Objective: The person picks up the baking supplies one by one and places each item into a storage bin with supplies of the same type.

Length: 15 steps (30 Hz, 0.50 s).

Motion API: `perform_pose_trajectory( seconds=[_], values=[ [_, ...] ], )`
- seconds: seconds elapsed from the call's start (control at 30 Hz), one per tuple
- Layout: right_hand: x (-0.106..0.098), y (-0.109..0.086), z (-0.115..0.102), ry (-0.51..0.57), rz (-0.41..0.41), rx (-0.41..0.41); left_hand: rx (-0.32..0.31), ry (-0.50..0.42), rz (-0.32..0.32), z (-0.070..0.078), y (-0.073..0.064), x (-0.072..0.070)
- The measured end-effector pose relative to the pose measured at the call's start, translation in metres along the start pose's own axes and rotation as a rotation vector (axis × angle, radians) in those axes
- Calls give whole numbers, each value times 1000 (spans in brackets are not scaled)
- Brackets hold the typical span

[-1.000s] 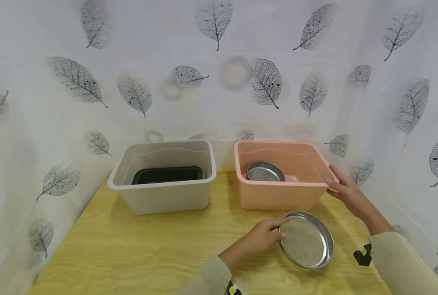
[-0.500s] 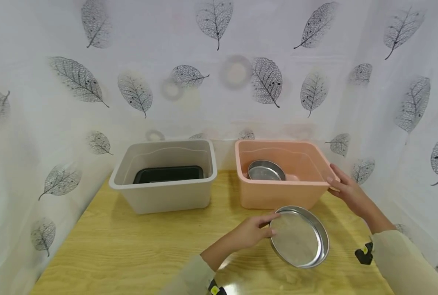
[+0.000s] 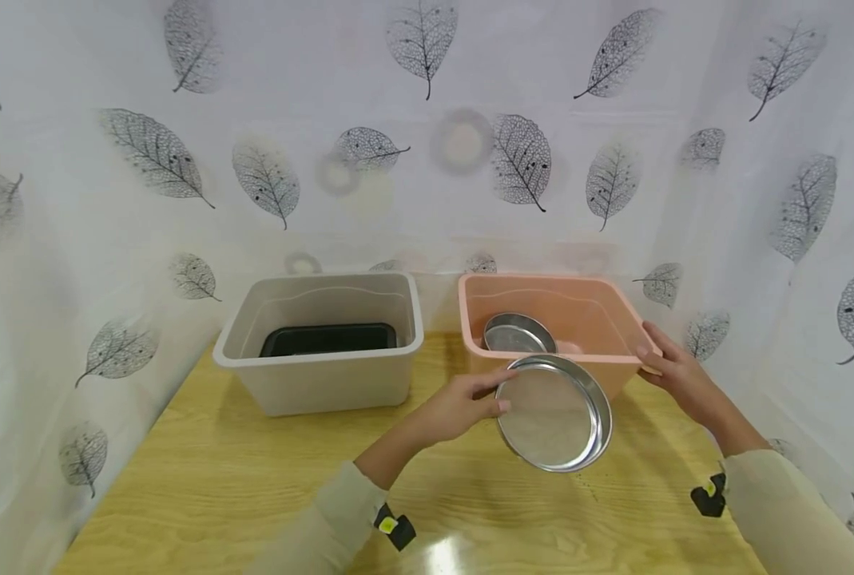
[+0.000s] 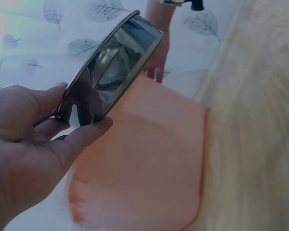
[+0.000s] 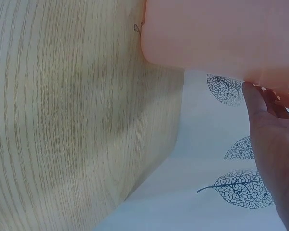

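Observation:
My left hand (image 3: 458, 409) pinches a round, shallow metal cake pan (image 3: 549, 415) by its left rim. In the head view the pan is tilted in front of the pink bin (image 3: 577, 307) and overlaps its front wall. Seen from the left wrist, thumb and fingers grip the shiny side wall of the pan (image 4: 118, 60). My right hand (image 3: 678, 379) grips the bin's right front rim corner; in the right wrist view its thumb lies against the outside below the rim. Inside the bin, a second round metal pan (image 3: 516, 335) leans at the left.
To the left stands a beige bin (image 3: 336, 391) with a black rectangular pan (image 3: 329, 339) in it. Both bins are on a wooden table (image 3: 254, 487), with a leaf-print curtain (image 3: 369, 72) behind and at the sides.
My left hand has lifted the cake pan off the table area, up and leftward, to in front of the pink bin. The right hand has stayed at the bin's rim.

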State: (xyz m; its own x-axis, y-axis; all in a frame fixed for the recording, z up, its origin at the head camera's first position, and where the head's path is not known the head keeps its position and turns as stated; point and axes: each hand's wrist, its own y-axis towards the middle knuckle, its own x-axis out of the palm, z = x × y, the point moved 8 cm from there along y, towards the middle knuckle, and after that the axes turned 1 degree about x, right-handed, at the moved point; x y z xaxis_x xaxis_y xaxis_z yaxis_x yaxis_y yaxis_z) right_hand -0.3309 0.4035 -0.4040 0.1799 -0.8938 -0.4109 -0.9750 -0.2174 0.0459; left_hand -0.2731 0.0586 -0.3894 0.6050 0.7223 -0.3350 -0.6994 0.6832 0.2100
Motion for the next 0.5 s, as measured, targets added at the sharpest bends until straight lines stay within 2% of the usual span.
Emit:
perform_pose_trajectory(
  seconds=[0.17,0.33,0.5],
  values=[
    [0,-1,0,29,-10,5,6,63,12,15,7,-22],
    [1,-1,1,20,-20,22,16,49,13,24,18,-42],
    [2,-1,1,38,-41,7,26,29,15,26,33,-63]
  ],
)
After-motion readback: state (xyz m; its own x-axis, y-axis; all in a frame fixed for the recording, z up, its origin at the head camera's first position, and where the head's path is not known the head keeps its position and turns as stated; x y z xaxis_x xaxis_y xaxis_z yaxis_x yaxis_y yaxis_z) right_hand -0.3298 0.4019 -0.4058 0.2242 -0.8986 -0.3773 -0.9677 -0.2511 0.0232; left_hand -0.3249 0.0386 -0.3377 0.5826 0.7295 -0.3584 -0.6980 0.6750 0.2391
